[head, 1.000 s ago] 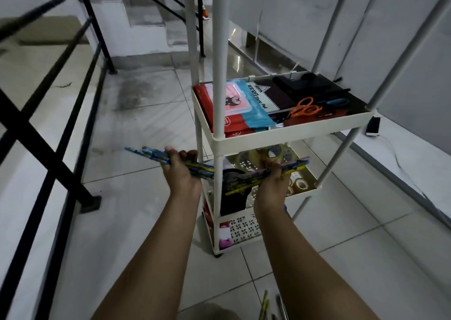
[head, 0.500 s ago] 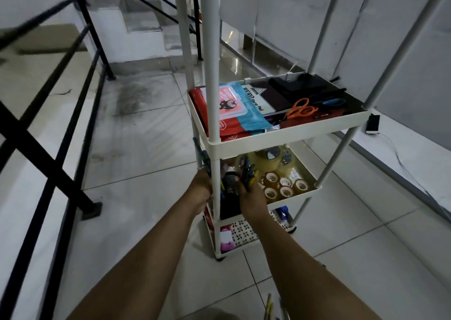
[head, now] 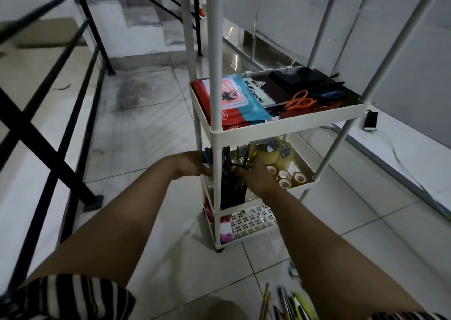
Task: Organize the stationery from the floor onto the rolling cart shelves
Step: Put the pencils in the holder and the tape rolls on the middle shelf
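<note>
A white three-tier rolling cart [head: 280, 127] stands on the tiled floor. On its middle shelf stands a black pen holder [head: 231, 194] with pencils sticking up from it. My left hand [head: 191, 164] is at the shelf's left corner post, closed on a few blue pencils [head: 207, 155]. My right hand [head: 253, 177] is just right of the holder, its fingers closed around pencils [head: 247, 155] that stand in the holder's mouth. More pens and pencils [head: 288, 302] lie on the floor at the bottom edge.
Tape rolls [head: 285, 177] and a large clear tape roll [head: 268, 150] fill the middle shelf's right side. Orange scissors [head: 301, 101], pads and packets lie on the top shelf. A black railing [head: 48, 148] runs along the left. A phone [head: 370, 120] lies on the right ledge.
Both hands brought the bundles of pencils from in front of the cart down and inward to the middle shelf; the pencils turned from level to upright at the pen holder.
</note>
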